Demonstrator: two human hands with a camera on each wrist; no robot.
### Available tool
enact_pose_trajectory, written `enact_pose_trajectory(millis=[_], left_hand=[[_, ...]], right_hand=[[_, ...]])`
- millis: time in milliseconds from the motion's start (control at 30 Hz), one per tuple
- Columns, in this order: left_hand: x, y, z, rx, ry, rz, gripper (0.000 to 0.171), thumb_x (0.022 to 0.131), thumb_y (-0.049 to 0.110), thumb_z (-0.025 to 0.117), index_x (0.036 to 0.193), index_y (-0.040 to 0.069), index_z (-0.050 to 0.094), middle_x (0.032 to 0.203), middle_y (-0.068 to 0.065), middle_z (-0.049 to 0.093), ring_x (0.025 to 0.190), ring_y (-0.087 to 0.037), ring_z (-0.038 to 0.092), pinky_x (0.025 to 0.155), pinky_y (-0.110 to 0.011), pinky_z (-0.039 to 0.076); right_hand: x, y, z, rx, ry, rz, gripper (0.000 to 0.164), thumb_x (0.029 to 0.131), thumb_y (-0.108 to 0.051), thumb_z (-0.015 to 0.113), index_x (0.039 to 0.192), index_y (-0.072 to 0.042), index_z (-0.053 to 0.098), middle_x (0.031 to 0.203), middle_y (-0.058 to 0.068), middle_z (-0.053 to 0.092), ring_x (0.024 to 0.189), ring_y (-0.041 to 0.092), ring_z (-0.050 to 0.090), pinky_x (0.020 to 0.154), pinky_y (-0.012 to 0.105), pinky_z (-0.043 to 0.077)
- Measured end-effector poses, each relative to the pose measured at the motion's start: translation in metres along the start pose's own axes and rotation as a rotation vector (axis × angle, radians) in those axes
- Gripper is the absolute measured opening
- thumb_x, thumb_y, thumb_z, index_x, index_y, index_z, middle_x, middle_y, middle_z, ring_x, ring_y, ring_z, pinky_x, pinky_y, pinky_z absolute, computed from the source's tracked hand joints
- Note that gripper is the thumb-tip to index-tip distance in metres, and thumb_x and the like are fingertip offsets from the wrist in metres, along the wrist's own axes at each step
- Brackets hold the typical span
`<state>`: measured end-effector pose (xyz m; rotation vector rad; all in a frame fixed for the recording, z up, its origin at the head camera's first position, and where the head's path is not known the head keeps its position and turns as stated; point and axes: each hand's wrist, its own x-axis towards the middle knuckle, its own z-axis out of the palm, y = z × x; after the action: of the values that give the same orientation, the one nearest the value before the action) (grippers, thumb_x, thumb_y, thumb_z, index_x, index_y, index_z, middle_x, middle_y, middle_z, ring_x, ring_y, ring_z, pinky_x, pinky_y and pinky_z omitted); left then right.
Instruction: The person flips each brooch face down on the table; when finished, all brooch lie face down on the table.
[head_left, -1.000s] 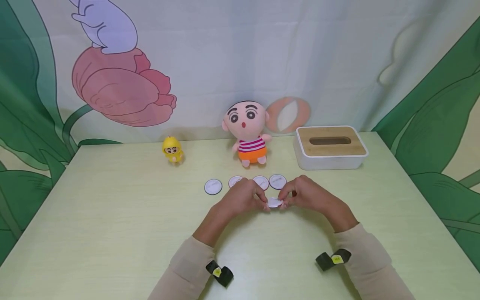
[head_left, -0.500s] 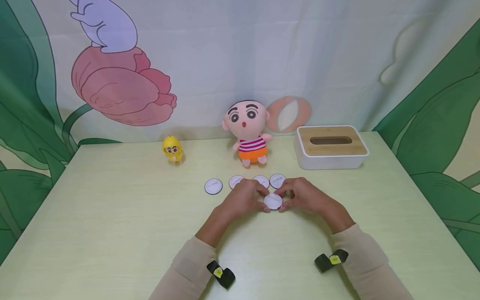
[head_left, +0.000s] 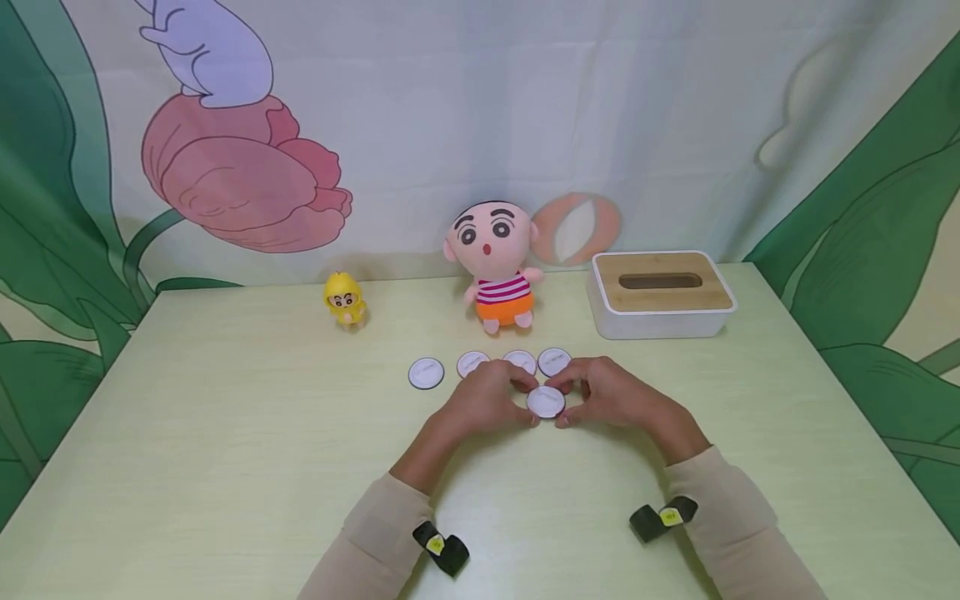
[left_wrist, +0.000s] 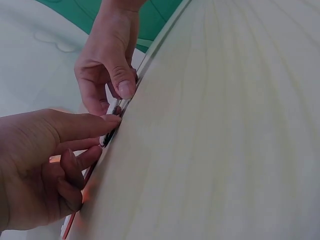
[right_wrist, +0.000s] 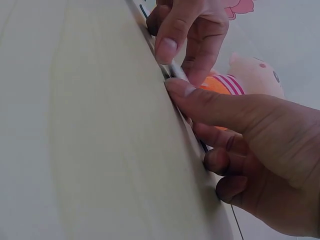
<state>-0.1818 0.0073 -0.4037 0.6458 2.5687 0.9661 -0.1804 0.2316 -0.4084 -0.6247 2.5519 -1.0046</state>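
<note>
A round pin badge [head_left: 546, 402] lies back side up, low over the table, between my two hands. My left hand [head_left: 487, 396] pinches its left edge with thumb and forefinger. Opposite it, my right hand [head_left: 611, 393] holds the right edge in the same way. In the left wrist view the badge [left_wrist: 111, 131] shows nearly edge-on between the fingertips. Just behind are several more white-backed badges in a row, among them a far-left badge [head_left: 426, 373] and a far-right badge [head_left: 554, 362]. My left hand partly covers one badge [head_left: 472, 362] of that row.
Behind the row sits a plush doll [head_left: 501, 267] in a striped top. A small yellow figure [head_left: 345, 298] stands to its left. At the right is a white tissue box [head_left: 660, 296] with a wooden lid. A printed curtain [head_left: 420, 125] hangs behind the table [head_left: 225, 467].
The badge between my hands has gone from tilted, its pin visible, to lying flatter with its white back up. Both hands have shifted only slightly; the row stays put.
</note>
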Motion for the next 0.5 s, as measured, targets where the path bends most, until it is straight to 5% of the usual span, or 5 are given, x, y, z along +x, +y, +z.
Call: enact_pose_trajectory(millis=[233, 500], left_hand=[[0.0022, -0.0002, 0.0006, 0.018, -0.020, 0.004, 0.041, 0.078, 0.021, 0.088, 0.116, 0.012, 0.075, 0.106, -0.001, 0.076, 0.101, -0.017, 0.063, 0.096, -0.034, 0.051], [0.0003, -0.0068, -0.0025, -0.018, -0.016, 0.026, 0.030, 0.085, 0.019, 0.082, 0.112, 0.011, 0.073, 0.091, 0.001, 0.070, 0.088, -0.016, 0.060, 0.083, -0.029, 0.050]], right_hand=[[0.0011, 0.0013, 0.0016, -0.042, 0.012, -0.018, 0.045, 0.076, -0.019, 0.090, 0.118, -0.011, 0.075, 0.100, 0.003, 0.069, 0.088, 0.017, 0.052, 0.071, 0.023, 0.041], [-0.0023, 0.0074, -0.0022, -0.044, 0.009, -0.002, 0.042, 0.079, -0.023, 0.088, 0.116, -0.010, 0.074, 0.094, 0.002, 0.066, 0.080, 0.015, 0.051, 0.068, 0.023, 0.041]])
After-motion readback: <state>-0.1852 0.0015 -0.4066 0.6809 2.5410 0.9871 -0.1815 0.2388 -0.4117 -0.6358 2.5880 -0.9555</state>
